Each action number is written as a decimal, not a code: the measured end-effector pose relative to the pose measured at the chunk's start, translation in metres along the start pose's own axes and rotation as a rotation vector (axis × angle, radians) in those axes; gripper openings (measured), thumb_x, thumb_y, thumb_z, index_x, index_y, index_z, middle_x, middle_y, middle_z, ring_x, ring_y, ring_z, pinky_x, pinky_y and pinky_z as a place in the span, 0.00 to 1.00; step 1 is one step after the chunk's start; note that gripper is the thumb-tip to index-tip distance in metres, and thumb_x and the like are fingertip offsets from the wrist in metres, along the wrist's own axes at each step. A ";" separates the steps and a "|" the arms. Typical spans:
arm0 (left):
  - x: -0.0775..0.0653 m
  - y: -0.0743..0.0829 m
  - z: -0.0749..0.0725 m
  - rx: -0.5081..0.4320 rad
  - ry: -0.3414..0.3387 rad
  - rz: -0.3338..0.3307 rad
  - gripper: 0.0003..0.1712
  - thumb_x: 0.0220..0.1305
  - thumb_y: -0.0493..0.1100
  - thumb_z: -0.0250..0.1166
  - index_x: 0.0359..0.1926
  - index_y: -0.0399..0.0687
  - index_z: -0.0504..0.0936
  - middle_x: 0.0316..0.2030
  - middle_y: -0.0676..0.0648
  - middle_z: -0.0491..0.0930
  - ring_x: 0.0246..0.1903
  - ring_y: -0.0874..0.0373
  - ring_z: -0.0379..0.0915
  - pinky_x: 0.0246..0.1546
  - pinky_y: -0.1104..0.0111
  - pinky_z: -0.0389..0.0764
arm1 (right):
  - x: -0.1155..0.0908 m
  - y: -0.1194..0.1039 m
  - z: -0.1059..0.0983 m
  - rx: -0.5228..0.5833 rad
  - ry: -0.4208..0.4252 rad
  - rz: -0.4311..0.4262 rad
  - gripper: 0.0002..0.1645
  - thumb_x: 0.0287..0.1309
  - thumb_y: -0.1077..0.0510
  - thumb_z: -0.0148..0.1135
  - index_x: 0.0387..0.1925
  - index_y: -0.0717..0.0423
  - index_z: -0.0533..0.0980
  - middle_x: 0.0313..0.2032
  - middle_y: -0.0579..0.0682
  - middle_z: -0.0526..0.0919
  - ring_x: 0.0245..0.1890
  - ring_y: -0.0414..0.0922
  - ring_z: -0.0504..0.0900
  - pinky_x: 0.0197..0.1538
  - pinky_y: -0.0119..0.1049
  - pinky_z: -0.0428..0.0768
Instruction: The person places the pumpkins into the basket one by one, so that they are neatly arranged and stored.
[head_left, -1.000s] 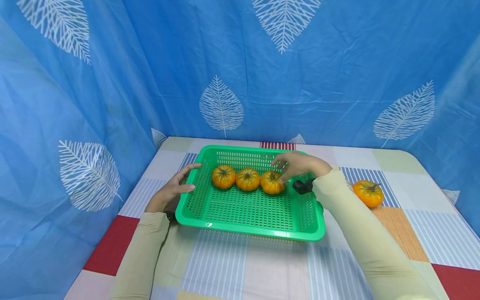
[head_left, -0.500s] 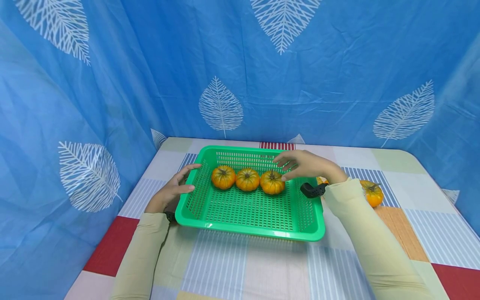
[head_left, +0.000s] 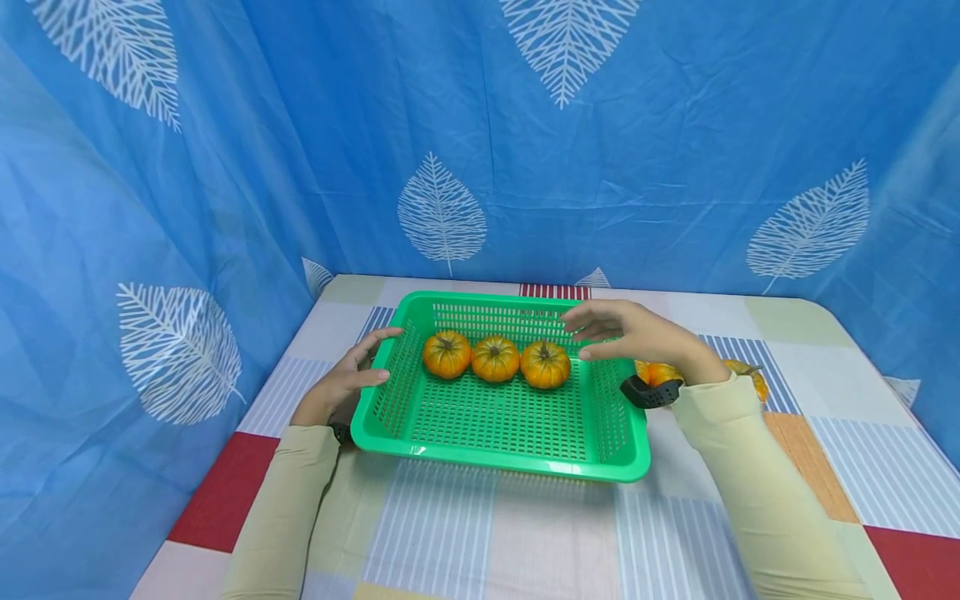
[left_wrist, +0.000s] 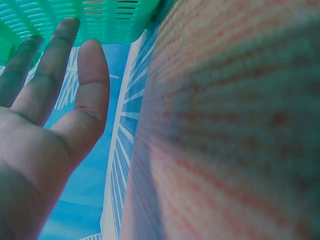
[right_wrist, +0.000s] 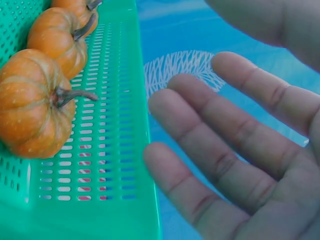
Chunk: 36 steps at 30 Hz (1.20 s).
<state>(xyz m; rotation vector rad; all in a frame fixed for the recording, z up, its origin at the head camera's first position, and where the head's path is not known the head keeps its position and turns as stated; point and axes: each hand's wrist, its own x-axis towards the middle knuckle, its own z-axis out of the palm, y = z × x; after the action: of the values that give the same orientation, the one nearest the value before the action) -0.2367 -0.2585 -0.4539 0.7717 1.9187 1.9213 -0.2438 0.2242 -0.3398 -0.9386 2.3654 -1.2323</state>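
Observation:
Three small orange pumpkins sit in a row inside a green plastic basket [head_left: 491, 468]: a left one [head_left: 447, 354], a middle one [head_left: 495, 358] and a right one [head_left: 545, 364]. My right hand [head_left: 637, 333] hovers over the basket's right end with fingers spread and nothing held. In the right wrist view its fingers [right_wrist: 220, 150] are apart from the pumpkins. At the basket's left end is my left hand [head_left: 345, 382], fingers extended by the rim. The left wrist view has its fingertips against or very near the basket wall [left_wrist: 112, 25]; contact is hard to tell.
More orange pumpkins lie on the table right of the basket, one near its rim [head_left: 660, 373] and another farther right [head_left: 759, 385], both partly hidden by my right arm. A patchwork cloth [head_left: 555, 533] covers the table. Blue leaf-print curtains [head_left: 525, 208] stand behind and at the sides.
My right hand has drawn away from the right pumpkin in the basket, moving up and to the right with its fingers spreading. The left hand and the basket stay where they were.

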 end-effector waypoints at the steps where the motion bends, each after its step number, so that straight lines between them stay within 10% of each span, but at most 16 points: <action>1: 0.000 0.000 0.000 0.004 0.001 -0.001 0.33 0.76 0.45 0.66 0.77 0.67 0.66 0.64 0.51 0.73 0.58 0.60 0.79 0.58 0.65 0.86 | -0.002 0.000 0.000 0.003 0.012 -0.002 0.29 0.71 0.68 0.69 0.70 0.70 0.74 0.65 0.68 0.80 0.65 0.68 0.80 0.70 0.60 0.78; 12: 0.000 -0.002 -0.001 0.002 0.002 -0.003 0.33 0.76 0.45 0.66 0.76 0.68 0.66 0.64 0.51 0.72 0.57 0.60 0.78 0.57 0.65 0.86 | -0.027 0.001 0.000 0.018 0.175 -0.120 0.22 0.70 0.70 0.67 0.64 0.70 0.79 0.58 0.58 0.85 0.54 0.36 0.85 0.58 0.30 0.84; 20: 0.000 0.000 -0.001 -0.007 -0.009 0.009 0.32 0.78 0.45 0.65 0.76 0.70 0.67 0.64 0.51 0.72 0.58 0.59 0.78 0.58 0.64 0.86 | -0.045 0.010 0.001 0.001 0.304 -0.154 0.20 0.70 0.72 0.66 0.61 0.71 0.80 0.54 0.40 0.87 0.52 0.40 0.86 0.55 0.24 0.83; 36: 0.001 -0.003 -0.001 -0.007 -0.002 0.010 0.32 0.77 0.45 0.66 0.76 0.69 0.67 0.64 0.51 0.72 0.58 0.60 0.78 0.58 0.65 0.85 | -0.079 0.023 0.001 -0.031 0.520 -0.098 0.20 0.69 0.73 0.68 0.61 0.66 0.82 0.56 0.34 0.86 0.55 0.32 0.83 0.60 0.18 0.77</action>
<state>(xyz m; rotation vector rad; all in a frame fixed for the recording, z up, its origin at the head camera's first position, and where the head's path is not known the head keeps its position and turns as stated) -0.2386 -0.2591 -0.4565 0.7820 1.9094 1.9310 -0.1945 0.2865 -0.3614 -0.8261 2.7580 -1.6468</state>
